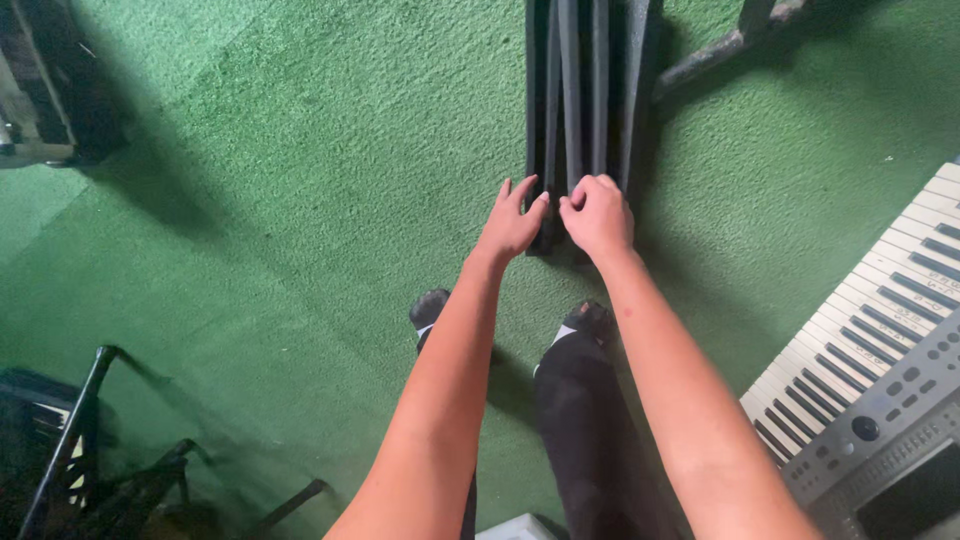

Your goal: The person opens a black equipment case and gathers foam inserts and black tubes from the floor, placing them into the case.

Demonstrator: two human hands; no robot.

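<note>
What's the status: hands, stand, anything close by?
Left hand open, fingertips at folded black stand. Right hand curled on its near end. Keyboard to the right, apart.

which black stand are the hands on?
The folded stand at top centre, bars bunched together upright; both the left hand and right hand are at its lower end. The stand at lower left is far from them.

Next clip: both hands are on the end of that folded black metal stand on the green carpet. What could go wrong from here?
1. The right hand is closed on the folded stand and the left hand has its fingers by the bars; fingers might get pinched if the bars shift.
2. The feet are just below the stand's end, so a slip could drop it on them.
3. The keyboard lies close on the right; swinging the stand might strike it.
</note>
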